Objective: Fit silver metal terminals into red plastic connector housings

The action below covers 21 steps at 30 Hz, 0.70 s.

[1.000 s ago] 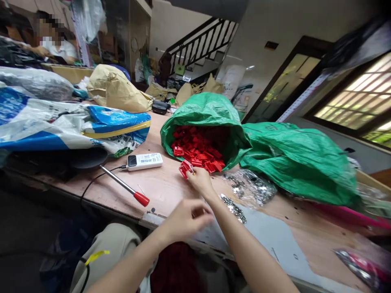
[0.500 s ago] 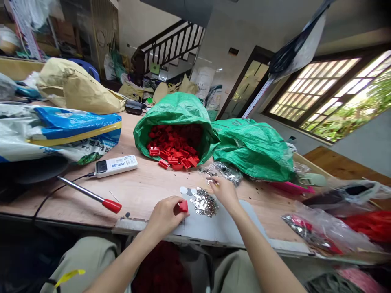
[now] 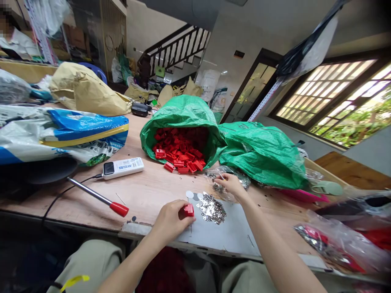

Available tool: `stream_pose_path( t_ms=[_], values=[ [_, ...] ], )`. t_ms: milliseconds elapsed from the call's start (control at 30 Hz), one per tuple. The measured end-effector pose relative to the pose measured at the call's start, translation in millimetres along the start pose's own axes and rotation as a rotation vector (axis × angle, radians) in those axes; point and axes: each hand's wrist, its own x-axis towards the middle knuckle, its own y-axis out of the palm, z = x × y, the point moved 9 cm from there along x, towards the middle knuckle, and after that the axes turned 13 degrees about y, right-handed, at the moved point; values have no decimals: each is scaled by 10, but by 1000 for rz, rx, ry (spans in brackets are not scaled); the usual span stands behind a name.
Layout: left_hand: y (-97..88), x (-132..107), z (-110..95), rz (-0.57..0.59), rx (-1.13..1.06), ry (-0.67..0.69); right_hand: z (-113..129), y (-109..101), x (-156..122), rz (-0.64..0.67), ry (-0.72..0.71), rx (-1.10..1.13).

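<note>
My left hand [image 3: 172, 219] pinches a small red plastic piece [image 3: 189, 210] between thumb and fingers, just above the front of a grey-white sheet [image 3: 232, 232]. To the right of that piece lies a heap of small shiny metal pieces [image 3: 212, 208]. My right hand [image 3: 232, 185] has its fingers closed over a clear plastic bag [image 3: 244, 179] with small metal parts [image 3: 218, 187]. A thin pale sliver shows at its fingertips, too small to name. Behind the hands, an open green sack [image 3: 183, 108] spills many red plastic pieces [image 3: 180, 150] onto the table.
A second green sack [image 3: 265, 152] lies at the right. On the left are a white power bank [image 3: 124, 167] with a cable, a red-tipped metal lever [image 3: 119, 208] and a blue-white bag [image 3: 88, 128]. Clear bags with metal and red parts [image 3: 326, 246] lie far right.
My right hand has shifted slightly away from the metal heap, toward the parts by the clear bag. My left hand still holds the red piece. The camera view has turned a little left.
</note>
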Motion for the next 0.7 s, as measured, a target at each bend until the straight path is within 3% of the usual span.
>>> stream_pose_path(
  t_ms=[267,567,700],
  values=[
    [4,6,-12,11,33,-4,-170,-30,-141,-27,81,345],
    [9,-3,-36,8,55,30,120,30,-312,7,84,583],
    [26,-18,62,-26,-158,-54,246,68,-532,82,89,638]
  ],
)
